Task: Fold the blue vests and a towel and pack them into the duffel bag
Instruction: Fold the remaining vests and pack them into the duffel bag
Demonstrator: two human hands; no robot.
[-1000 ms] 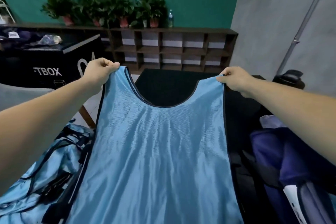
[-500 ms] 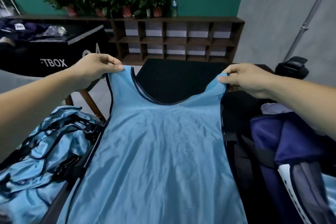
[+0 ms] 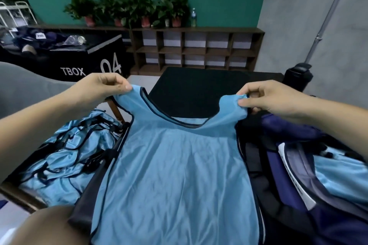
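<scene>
Pinching one strap each, left hand (image 3: pixel 99 89) and right hand (image 3: pixel 272 99) held blue vest (image 3: pixel 175 175) beside duffel bag (image 3: pixel 328 221) (slick; could slip askew).

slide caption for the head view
Left hand and right hand pinch the straps of a blue vest over the black table, between a vest heap and the duffel bag.

Soft, even indoor light fills the frame; shadows are faint and diffuse, and a mild sheen runs along the folds of the blue vest (image 3: pixel 175 175). Wide-angle distortion bows the pole (image 3: pixel 330 14) at upper right and stretches the lower corners. The plants (image 3: pixel 129 8) at top centre look soft; the upper left corner smears.
</scene>
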